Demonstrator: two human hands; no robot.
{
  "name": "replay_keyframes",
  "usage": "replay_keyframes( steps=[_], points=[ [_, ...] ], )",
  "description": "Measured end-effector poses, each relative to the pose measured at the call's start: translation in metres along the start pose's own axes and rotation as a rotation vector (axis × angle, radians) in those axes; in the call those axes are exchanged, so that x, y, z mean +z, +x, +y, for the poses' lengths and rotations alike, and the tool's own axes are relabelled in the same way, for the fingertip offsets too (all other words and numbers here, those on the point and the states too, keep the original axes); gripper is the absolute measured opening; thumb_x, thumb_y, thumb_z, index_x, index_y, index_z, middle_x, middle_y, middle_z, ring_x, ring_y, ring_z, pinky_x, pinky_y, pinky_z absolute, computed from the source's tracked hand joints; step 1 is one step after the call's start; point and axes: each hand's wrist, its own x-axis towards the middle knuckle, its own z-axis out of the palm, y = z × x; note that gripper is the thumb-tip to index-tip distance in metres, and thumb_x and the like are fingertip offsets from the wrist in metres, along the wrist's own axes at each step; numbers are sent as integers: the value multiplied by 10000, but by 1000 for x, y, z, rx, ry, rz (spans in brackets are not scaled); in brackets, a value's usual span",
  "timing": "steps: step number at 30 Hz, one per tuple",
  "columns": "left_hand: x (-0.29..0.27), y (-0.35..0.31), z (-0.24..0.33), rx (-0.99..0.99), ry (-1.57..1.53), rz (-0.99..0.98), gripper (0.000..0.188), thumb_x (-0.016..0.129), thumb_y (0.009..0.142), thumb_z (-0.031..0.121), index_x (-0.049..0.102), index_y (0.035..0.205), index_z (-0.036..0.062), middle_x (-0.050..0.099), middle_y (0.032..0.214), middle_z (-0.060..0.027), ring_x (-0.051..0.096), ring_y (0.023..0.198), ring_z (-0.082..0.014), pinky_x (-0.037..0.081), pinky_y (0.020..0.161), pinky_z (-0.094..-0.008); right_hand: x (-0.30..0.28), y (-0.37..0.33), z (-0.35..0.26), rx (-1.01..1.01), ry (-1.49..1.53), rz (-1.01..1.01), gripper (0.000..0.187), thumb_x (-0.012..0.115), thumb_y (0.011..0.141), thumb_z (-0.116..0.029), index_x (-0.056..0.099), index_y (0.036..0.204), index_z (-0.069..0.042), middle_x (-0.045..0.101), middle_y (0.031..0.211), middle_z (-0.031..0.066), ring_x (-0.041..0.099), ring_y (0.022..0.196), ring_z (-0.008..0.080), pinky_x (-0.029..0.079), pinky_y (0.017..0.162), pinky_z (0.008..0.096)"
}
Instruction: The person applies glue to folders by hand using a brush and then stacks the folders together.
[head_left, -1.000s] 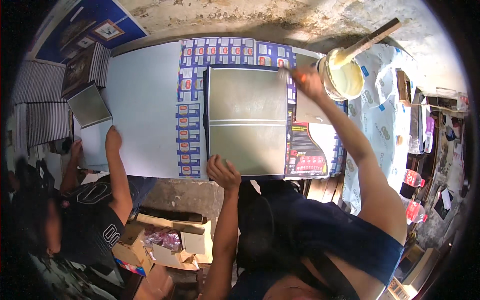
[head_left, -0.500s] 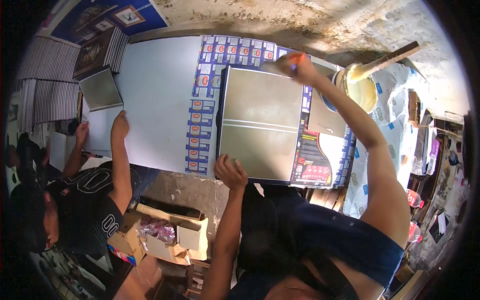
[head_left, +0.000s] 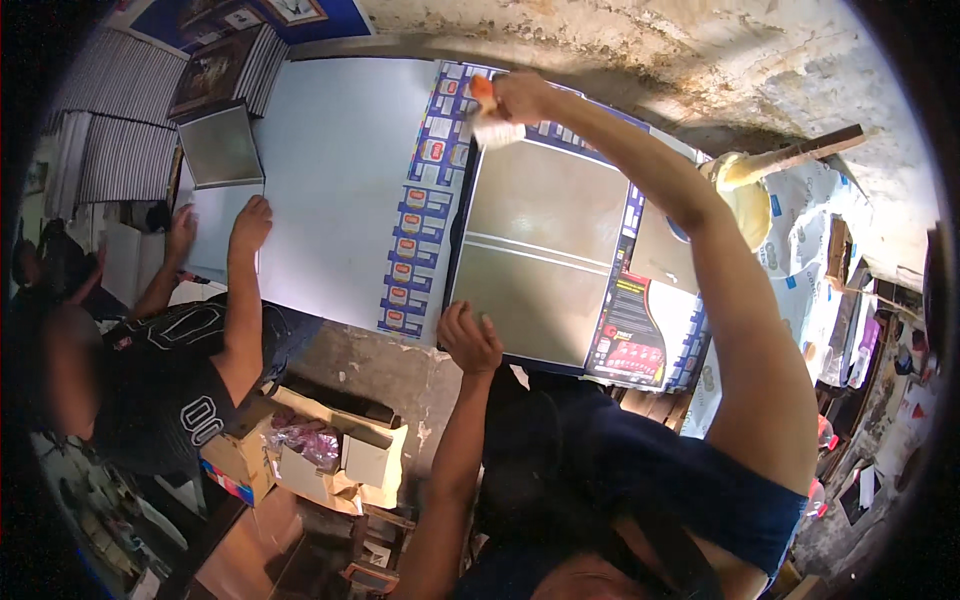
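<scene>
Right hand [head_left: 525,97]: closed round the orange handle of a flat brush [head_left: 497,132]; pale bristles point toward the wearer, over the far-left corner of the panel pair. Contact between bristles and panel: cannot be told.

Left hand [head_left: 470,338]: fingers spread a little and loosely bent, nothing seen in its grasp; placed at the near-left corner of the panel pair.

Panel pair [head_left: 545,200]: two grey-beige rectangles, white-bordered, parted by white strips, one beyond the other between the hands. A dark margin shows along left and near edges; the near edge lies close to the wearer's body.

Blue printed sheets [head_left: 405,245]: beneath, extending past the left, far and right edges of the panels.

Black-and-red printed sheet [head_left: 630,325]: just right of the nearer rectangle.

Bucket [head_left: 757,213]: farther right, partly behind the right forearm, cream contents; a wooden stick [head_left: 805,152] slants from it toward the wall.

Surface [head_left: 330,190]: a broad pale stretch left of the blue sheets, giving lateral room. Beyond the far edge, a stained wall [head_left: 650,40] bounds reach near the brush hand.

Small grey panel [head_left: 220,147]: at far left, near a co-worker's two hands [head_left: 251,222].

Open carton [head_left: 375,480]: below the surface's near edge, left of the left forearm.
</scene>
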Motion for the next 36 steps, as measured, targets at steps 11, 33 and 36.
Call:
replay_keyframes(
  steps=[11,33,36],
  points=[
    [-5,3,0,1,-18,34,435,437,962,337,553,1152,-37,524,1200,-179,488,1134,-368,353,980,-520,-6,-11,-62,-149,24,129,293,679,861,-362,697,980,-96,656,873,160,646,883,279,499,808,434],
    [1,-5,2,-10,26,-16,471,358,993,400,530,1191,8,499,1265,-145,435,1220,-341,281,1018,-527,63,-318,-96,-397,267,-172,117,651,857,-236,695,873,-128,670,909,19,601,966,215,469,809,385],
    [1,-6,2,3,32,-13,468,359,998,403,515,1194,7,495,1260,-145,426,1225,-342,278,1016,-524,59,-322,-109,-215,692,-2,190,694,815,-158,692,1003,-131,661,908,42,617,927,246,492,819,395]
  ],
)
